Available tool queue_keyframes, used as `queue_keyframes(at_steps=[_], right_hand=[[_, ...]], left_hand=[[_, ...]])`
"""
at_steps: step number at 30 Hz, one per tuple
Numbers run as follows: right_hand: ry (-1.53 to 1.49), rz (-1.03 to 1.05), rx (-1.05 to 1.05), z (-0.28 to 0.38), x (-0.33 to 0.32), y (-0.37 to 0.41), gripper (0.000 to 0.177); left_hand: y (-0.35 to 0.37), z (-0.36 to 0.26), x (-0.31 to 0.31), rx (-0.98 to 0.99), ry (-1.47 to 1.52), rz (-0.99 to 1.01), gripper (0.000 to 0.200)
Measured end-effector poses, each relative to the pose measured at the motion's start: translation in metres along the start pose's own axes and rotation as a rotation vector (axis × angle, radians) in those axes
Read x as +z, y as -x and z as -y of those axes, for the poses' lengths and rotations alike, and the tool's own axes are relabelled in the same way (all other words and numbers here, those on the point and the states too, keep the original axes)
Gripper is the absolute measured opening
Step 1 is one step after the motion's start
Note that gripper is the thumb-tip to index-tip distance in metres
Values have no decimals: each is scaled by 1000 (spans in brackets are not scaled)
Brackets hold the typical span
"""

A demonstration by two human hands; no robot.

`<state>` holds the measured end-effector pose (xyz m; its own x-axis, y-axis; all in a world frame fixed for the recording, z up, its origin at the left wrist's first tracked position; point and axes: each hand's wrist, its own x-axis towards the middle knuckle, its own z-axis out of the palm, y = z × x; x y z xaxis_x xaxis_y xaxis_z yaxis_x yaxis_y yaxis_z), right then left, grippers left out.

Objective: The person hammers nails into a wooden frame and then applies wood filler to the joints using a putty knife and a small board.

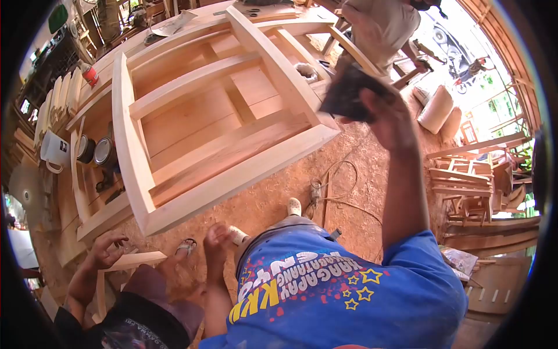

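My right hand is raised by the near right corner of a pale wooden frame. It grips a dark, flat piece of what looks like sandpaper, blurred by motion and apart from the wood. My left hand hangs low in front of the frame's near edge, its fingers curled in with nothing visible in them. The frame has several rails and a slanting crosspiece, and rests tilted on other wooden parts.
A co-worker's hand is at lower left, and another person stands beyond the frame. Cans, a white pitcher and a red bottle stand left. A cord lies on the floor; stacked wood is at right.
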<state>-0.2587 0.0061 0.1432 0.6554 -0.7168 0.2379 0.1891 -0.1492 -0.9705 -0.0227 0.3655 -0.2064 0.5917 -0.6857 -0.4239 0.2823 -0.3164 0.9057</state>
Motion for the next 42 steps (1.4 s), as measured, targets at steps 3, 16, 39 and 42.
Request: queue_keyframes(at_steps=[3,16,39,42], right_hand=[[15,-193,56,-7,-86,22,60],[531,88,253,-108,-256,20,28],[1295,427,-128,-152,-246,-49,26],[1335,533,-62,-145,-239,-57,25]], left_hand=[[-6,-9,72,-63,-67,173,60],[-61,-118,400,-320,93,678,91],[-135,-169,514,-231,861,-111,27],[-140,-163,519,-190,907,-120,27]])
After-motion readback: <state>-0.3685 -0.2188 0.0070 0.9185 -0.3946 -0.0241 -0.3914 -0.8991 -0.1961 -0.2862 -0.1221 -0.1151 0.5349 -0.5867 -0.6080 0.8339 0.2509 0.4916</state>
